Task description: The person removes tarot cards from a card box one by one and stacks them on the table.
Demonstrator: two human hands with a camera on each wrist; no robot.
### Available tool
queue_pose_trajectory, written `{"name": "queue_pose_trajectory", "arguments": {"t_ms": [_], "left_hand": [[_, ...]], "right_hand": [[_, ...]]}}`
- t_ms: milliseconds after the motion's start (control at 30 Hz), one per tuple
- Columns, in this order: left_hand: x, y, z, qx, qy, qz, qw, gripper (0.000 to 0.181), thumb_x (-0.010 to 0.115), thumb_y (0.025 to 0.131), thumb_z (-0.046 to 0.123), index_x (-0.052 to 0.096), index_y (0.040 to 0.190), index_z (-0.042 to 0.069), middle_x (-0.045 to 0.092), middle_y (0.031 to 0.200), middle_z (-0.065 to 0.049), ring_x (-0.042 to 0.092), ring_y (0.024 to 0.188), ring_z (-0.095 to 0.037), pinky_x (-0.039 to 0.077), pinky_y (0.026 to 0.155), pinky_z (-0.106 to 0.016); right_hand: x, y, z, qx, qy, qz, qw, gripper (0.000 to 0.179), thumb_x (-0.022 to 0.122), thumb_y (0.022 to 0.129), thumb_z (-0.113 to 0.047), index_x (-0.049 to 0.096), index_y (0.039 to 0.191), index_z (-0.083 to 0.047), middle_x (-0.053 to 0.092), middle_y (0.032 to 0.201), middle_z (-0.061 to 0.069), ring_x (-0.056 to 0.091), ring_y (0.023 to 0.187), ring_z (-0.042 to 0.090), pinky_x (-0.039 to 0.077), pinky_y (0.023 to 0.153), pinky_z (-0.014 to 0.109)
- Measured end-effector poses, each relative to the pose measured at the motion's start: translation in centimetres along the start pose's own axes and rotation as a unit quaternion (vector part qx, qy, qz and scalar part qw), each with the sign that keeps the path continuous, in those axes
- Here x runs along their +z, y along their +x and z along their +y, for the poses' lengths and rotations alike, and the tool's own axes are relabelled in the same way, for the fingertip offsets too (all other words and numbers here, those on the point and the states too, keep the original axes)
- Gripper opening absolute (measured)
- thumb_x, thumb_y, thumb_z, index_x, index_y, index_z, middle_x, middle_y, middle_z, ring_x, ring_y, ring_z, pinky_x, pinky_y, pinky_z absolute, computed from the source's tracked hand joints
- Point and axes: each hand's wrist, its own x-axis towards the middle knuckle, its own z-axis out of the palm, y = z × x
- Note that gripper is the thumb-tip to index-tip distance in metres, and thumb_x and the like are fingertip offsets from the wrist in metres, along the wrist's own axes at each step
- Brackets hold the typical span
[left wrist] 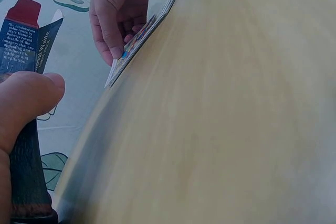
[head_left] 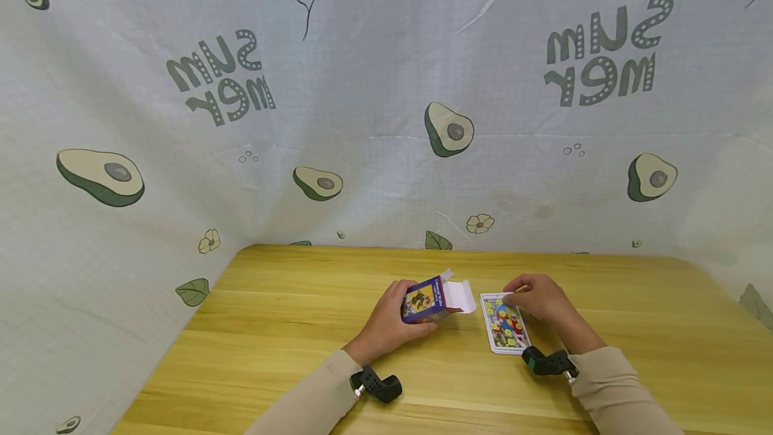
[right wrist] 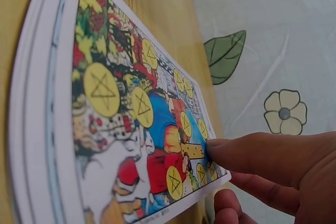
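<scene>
My left hand (head_left: pixel 386 327) grips a blue tarot card box (head_left: pixel 421 301), its end flaps unfolded toward the right. In the left wrist view the thumb lies across the printed side of the box (left wrist: pixel 20 48). A stack of tarot cards (head_left: pixel 504 327) lies face up on the table to the right of the box. The top card (right wrist: pixel 142 106) shows yellow star coins and a white dog. My right hand (head_left: pixel 543 297) pinches the stack at its far right corner, with the thumb on the top card and the other fingers curled by the edge.
The wooden table (head_left: pixel 290 327) extends around both hands. Behind it hangs a pale cloth (head_left: pixel 374 106) printed with avocados and lettering, down to the table's far edge. A black camera mount (head_left: pixel 377 384) sits on the left wrist and another black mount (head_left: pixel 546 361) on the right.
</scene>
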Motion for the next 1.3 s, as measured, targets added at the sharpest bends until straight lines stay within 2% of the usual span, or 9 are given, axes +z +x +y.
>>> {"name": "queue_pose_trajectory", "arguments": {"t_ms": [233, 400, 1300], "left_hand": [[0.08, 0.00, 0.15, -0.004, -0.004, -0.002, 1.0000, 0.066, 0.079, 0.077, 0.042, 0.047, 0.129, 0.017, 0.049, 0.113, 0.003, 0.049, 0.097, -0.010, 0.045, 0.083, -0.025], [0.12, -0.02, 0.07, -0.005, -0.003, -0.002, 1.0000, 0.067, 0.079, 0.078, 0.042, 0.047, 0.130, 0.016, 0.050, 0.114, 0.003, 0.049, 0.097, -0.010, 0.045, 0.082, -0.025], [0.09, 0.10, 0.07, -0.018, -0.006, -0.005, 0.9998, 0.066, 0.079, 0.078, 0.042, 0.046, 0.130, 0.018, 0.049, 0.114, 0.003, 0.049, 0.097, -0.011, 0.045, 0.082, -0.025]], "right_hand": [[-0.03, -0.19, 0.02, 0.009, -0.006, -0.003, 0.9999, 0.025, 0.070, 0.085, -0.020, 0.065, 0.101, -0.001, 0.059, 0.105, 0.023, 0.050, 0.088, 0.032, 0.042, 0.069, 0.036], [-0.01, -0.10, 0.15, 0.016, -0.007, -0.008, 0.9998, 0.024, 0.071, 0.084, -0.019, 0.065, 0.099, -0.002, 0.059, 0.103, 0.022, 0.048, 0.086, 0.030, 0.040, 0.066, 0.034], [-0.13, 0.26, 0.31, 0.002, -0.018, -0.016, 0.9997, 0.019, 0.071, 0.084, -0.018, 0.070, 0.098, -0.004, 0.060, 0.110, 0.026, 0.051, 0.088, 0.032, 0.043, 0.068, 0.036]]}}
